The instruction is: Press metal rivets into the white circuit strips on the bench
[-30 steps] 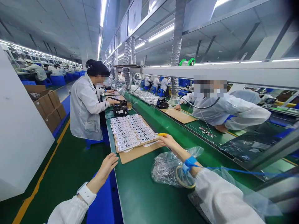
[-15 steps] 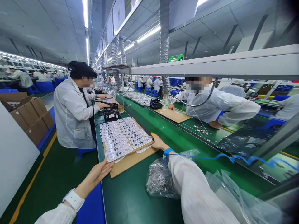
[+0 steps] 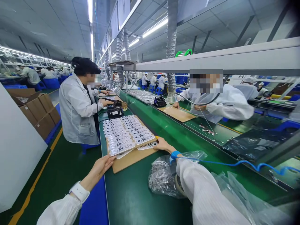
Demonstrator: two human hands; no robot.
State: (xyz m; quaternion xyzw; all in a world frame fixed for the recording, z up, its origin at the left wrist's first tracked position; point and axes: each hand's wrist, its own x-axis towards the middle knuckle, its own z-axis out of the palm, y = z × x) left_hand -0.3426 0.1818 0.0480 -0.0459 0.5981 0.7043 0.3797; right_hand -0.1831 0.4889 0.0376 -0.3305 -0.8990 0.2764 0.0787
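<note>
Rows of white elongated pieces with small circuit boards [image 3: 119,136] lie on an upper brown board [image 3: 152,141]. My left hand [image 3: 102,168] grips that board's near left corner, fingers at its underside. At the near right corner my right hand [image 3: 164,144], in a blue wrist strap [image 3: 174,155], is closed on the edge. Beneath it rests a lower brown board [image 3: 131,161], with more white pieces [image 3: 147,146] showing in the gap between the two.
A clear plastic bag of small shiny parts [image 3: 161,178] stands by my right forearm. A black device [image 3: 114,111] sits beyond the boards. The green belt [image 3: 187,140] runs along the right. One co-worker [image 3: 79,106] sits ahead left, another [image 3: 217,100] across the belt.
More of the white pieces on the lower board show beneath the upper board's near edge. Both hands stay at its corners. The co-worker across the belt has raised one hand from the table.
</note>
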